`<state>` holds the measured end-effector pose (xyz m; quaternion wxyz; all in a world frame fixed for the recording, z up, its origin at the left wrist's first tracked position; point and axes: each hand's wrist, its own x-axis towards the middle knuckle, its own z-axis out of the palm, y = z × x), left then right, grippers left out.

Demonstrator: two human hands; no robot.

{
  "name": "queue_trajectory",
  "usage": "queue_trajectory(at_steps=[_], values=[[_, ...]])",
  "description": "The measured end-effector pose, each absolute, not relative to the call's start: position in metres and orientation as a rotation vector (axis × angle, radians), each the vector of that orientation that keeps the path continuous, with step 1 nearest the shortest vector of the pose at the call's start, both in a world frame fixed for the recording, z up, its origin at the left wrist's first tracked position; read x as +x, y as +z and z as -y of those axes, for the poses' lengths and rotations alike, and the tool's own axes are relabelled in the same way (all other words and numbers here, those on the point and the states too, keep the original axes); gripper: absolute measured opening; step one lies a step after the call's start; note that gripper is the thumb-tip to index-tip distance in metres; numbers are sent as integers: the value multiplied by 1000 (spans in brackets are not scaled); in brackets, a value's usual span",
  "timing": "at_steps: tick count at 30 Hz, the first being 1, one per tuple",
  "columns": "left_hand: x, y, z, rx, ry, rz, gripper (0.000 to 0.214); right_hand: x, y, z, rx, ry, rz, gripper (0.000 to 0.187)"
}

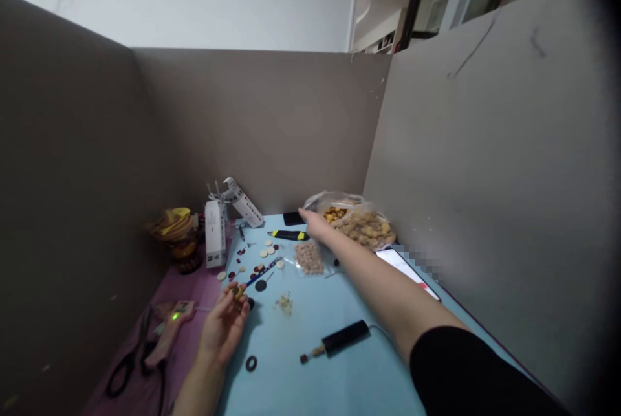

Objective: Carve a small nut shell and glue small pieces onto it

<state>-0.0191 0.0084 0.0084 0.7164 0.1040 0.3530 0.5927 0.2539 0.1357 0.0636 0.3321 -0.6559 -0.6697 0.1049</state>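
Note:
My left hand (224, 327) is raised over the left part of the blue mat (310, 312). Its thumb and fingers are closed round a small yellowish-brown rounded piece (237, 292), too small to name exactly. A dark round bit shows beside these fingers. My right hand (316, 224) reaches far back, at the left side of an open clear bag (334, 199) of yellow-brown pieces. One digit points up and left towards a flat black object (292, 218); the other fingers are hidden. Below that hand lies a small clear bag of beige pieces (309, 258).
A black handheld rotary tool (345, 338) with a cable and a black ring (251, 363) lie in front. At left are a pink glue gun (169, 335), scissors (127, 364), a jar (184, 251) and white boxes (215, 233). A utility knife (290, 235) and phone (407, 272) lie further back.

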Motion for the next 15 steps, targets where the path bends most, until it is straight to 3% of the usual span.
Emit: queue_trajectory(at_steps=[15], values=[[-21, 26, -18, 5, 1349, -973, 18, 401, 61, -202, -2177, 309, 1685, 31]])
